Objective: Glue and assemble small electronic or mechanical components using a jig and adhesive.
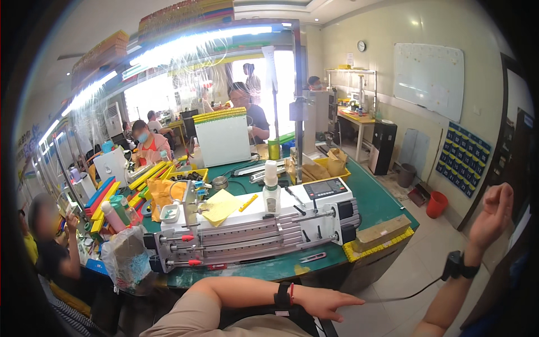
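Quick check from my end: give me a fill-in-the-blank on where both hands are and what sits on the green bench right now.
1. The left hand, a black strap at its wrist, lies flat and holds ____.
2. The right hand is raised with fingers curled, off to the ____ of the green-topped workbench.
3. The white plastic bottle stands upright on the long ____ machine.
4. The small yellow sheet of paper lies to the ____ of that bottle.

Missing words: nothing; right; white; left

Empty hands (328, 303) (494, 210) beside bench machine (252, 230)
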`<action>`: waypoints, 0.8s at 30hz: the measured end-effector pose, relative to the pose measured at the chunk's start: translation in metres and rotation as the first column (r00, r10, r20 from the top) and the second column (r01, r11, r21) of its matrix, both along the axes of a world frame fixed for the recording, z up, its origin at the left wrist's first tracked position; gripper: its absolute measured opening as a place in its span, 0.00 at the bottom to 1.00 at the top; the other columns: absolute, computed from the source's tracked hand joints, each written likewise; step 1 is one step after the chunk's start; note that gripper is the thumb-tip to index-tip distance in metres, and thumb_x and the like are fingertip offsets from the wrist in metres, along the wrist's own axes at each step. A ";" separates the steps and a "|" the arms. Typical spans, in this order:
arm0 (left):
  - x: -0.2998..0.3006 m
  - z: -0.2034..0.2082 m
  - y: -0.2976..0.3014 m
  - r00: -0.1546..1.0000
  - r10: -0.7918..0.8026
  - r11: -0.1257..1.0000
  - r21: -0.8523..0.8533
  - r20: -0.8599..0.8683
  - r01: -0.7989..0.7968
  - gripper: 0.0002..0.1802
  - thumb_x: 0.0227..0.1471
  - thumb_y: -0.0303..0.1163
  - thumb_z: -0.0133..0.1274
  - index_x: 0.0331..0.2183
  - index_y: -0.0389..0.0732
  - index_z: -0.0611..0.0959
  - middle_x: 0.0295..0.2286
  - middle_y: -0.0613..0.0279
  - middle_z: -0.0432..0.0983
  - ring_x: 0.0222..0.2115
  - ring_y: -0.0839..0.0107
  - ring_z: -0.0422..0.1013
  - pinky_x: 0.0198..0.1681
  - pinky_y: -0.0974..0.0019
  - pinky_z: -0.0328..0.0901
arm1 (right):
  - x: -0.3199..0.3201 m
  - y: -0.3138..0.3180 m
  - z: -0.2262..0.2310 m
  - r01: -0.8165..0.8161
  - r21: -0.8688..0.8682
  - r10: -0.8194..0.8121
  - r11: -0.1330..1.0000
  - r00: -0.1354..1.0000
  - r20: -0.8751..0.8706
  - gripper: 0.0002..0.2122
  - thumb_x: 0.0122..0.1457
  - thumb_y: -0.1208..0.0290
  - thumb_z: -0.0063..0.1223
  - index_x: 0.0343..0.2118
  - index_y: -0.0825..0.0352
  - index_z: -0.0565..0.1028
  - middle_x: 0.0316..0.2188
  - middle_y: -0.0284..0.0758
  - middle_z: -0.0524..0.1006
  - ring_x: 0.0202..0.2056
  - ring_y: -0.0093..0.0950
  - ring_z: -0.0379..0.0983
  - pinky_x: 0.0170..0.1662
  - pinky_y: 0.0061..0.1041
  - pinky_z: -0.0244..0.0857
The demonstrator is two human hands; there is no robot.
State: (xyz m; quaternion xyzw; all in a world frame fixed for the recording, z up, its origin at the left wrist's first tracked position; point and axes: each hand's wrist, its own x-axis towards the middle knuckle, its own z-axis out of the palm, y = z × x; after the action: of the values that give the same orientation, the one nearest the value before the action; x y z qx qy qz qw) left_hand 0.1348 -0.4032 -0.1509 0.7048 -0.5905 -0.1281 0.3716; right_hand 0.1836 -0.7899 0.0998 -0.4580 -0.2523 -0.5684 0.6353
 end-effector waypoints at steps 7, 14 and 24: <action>0.105 0.090 -0.044 0.790 0.356 0.915 -0.012 0.500 -0.404 0.25 0.55 0.37 0.64 0.52 0.38 0.81 0.43 0.48 0.79 0.47 0.47 0.77 0.49 0.48 0.73 | 0.061 -0.009 -0.070 -0.028 -0.695 -0.531 0.718 0.625 -0.573 0.08 0.74 0.67 0.54 0.36 0.64 0.75 0.25 0.25 0.70 0.28 0.14 0.67 0.32 0.22 0.62; 0.219 0.039 -0.147 0.721 0.463 0.744 0.216 0.516 -0.633 0.31 0.57 0.45 0.63 0.53 0.33 0.78 0.50 0.42 0.78 0.55 0.44 0.74 0.59 0.47 0.69 | 0.203 -0.079 -0.287 -0.103 -0.801 -0.782 0.590 0.175 -0.598 0.16 0.65 0.66 0.63 0.50 0.71 0.82 0.43 0.50 0.85 0.46 0.45 0.84 0.51 0.41 0.77; 0.261 0.021 -0.176 0.669 0.688 0.538 0.423 0.280 -0.729 0.40 0.53 0.53 0.66 0.54 0.33 0.72 0.50 0.36 0.80 0.51 0.42 0.78 0.54 0.46 0.74 | 0.251 -0.050 -0.307 -0.308 -0.729 -0.724 0.612 0.152 -0.672 0.14 0.65 0.63 0.63 0.44 0.70 0.86 0.40 0.48 0.87 0.44 0.46 0.85 0.51 0.40 0.77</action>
State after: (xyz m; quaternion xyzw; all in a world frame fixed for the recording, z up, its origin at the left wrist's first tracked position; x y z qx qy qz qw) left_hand 0.3957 -0.5795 -0.1299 0.9579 -0.2136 -0.0872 0.1708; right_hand 0.4348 -0.8402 -0.2075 -0.9521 0.0813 -0.0749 0.2849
